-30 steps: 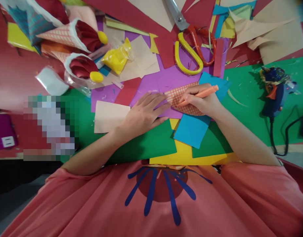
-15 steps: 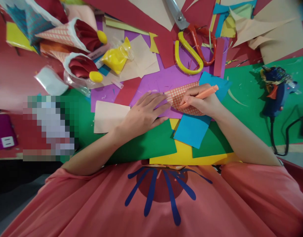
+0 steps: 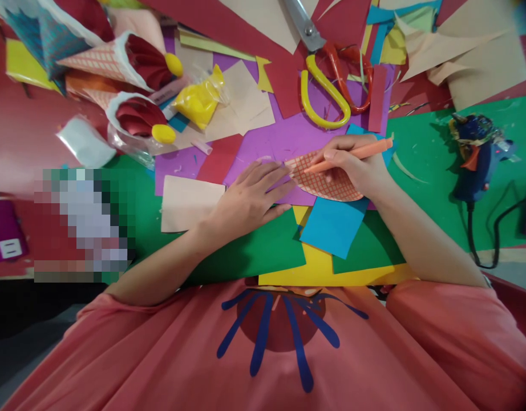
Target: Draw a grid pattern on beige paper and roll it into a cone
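1. Left hand [image 3: 257,194]: flat, fingers slightly spread, unmoved, fingertips at the piece's narrow end, apparently steadying it.
2. Piece [image 3: 338,187]: gridded, lying between the hands, partly over the purple sheet [image 3: 263,140]; more of its lower grid now shows.
3. Right hand [image 3: 360,170]: gripping the pen [image 3: 369,150], shifted slightly upward; the drawing seems to have passed to another line.

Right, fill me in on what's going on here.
A person's right hand holds an orange pen, its tip at a paper piece covered in orange grid lines. The left hand lies spread at that piece's pointed end. Scissors lie beyond; a blue glue gun lies to the right.
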`<state>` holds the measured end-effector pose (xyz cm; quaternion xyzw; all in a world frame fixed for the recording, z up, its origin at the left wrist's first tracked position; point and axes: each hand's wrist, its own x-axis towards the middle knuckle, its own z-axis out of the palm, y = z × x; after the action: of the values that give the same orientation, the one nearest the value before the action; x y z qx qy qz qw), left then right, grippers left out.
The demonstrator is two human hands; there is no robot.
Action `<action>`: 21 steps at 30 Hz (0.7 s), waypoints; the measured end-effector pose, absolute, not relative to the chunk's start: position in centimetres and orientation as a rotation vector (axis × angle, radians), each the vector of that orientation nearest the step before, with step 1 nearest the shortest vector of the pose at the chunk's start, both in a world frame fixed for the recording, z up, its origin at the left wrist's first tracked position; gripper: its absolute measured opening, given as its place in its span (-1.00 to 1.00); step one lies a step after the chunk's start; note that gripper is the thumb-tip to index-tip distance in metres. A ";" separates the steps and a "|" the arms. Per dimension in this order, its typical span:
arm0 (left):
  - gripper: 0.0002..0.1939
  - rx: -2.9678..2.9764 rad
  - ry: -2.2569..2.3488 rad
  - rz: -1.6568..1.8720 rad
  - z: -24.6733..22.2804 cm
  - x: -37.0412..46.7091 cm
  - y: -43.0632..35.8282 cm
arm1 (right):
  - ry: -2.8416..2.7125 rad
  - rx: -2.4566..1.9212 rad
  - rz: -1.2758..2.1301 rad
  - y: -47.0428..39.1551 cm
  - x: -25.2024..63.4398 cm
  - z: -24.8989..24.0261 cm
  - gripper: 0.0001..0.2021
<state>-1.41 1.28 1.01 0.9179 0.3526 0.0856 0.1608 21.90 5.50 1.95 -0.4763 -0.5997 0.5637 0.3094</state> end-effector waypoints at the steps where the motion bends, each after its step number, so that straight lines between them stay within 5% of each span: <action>1: -0.62 2.621 0.995 0.243 1.0 -1.4 1.2 | -1.580 -1.246 1.498 5.5 21.9 2.0 -0.67; 21: -0.62 2.634 0.965 0.190 1.0 -1.3 1.1 | -1.687 -1.195 1.360 4.7 21.7 1.0 -0.76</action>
<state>-1.29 1.11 1.04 0.9241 0.3385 0.0666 0.1644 21.67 4.66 0.96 -0.4563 -0.6442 0.5194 0.3272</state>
